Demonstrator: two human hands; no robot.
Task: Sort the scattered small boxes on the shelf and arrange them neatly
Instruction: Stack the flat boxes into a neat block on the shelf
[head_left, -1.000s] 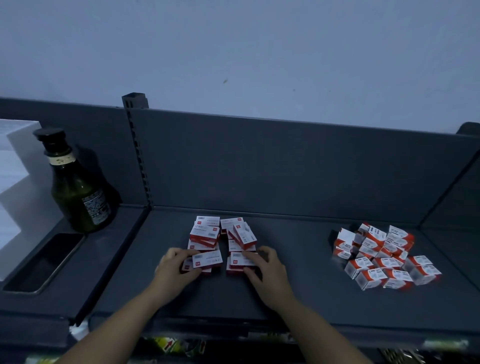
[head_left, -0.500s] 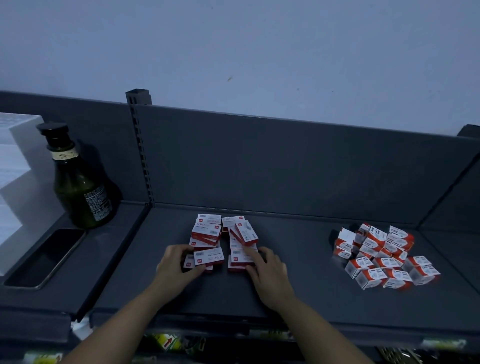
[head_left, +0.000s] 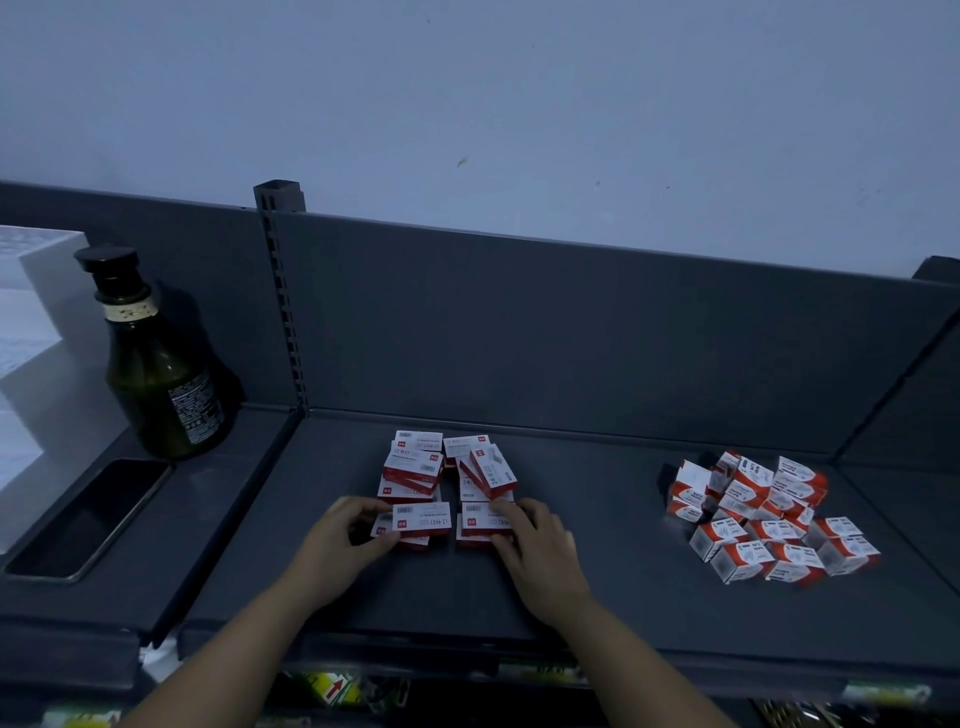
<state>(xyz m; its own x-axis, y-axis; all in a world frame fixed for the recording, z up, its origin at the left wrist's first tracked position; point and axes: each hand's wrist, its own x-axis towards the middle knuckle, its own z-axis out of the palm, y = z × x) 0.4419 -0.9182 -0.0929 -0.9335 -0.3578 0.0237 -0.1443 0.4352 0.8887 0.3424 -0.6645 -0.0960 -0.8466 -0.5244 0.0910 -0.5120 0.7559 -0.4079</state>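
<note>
Since a moment ago: little has moved; both hands stay at the front of the middle cluster, the left one nudging its box a touch.
Left hand (head_left: 340, 540): fingers curled, pinching the end of a flat red-and-white cardboard box (head_left: 421, 519) lying on the left front stack.
Right hand (head_left: 537, 551): fingers pressed down on the top box of the right front stack (head_left: 480, 522), steadying it.
Middle cluster (head_left: 447, 483): flat boxes set in two rough columns on the dark grey metal shelf (head_left: 571, 597), toward its middle; the rear ones, one tilted box (head_left: 491, 470) among them, lie askew.
Done, by my guess: perhaps half, the front stacks nearly squared.
Left to do: the rear stacks, and the loose heap of chunkier red-and-white boxes (head_left: 769, 514) near the shelf's right end, apparently untouched.
Bystanders: a dark green glass bottle (head_left: 156, 364) and a black phone (head_left: 88, 519) on the next shelf section, left.
</note>
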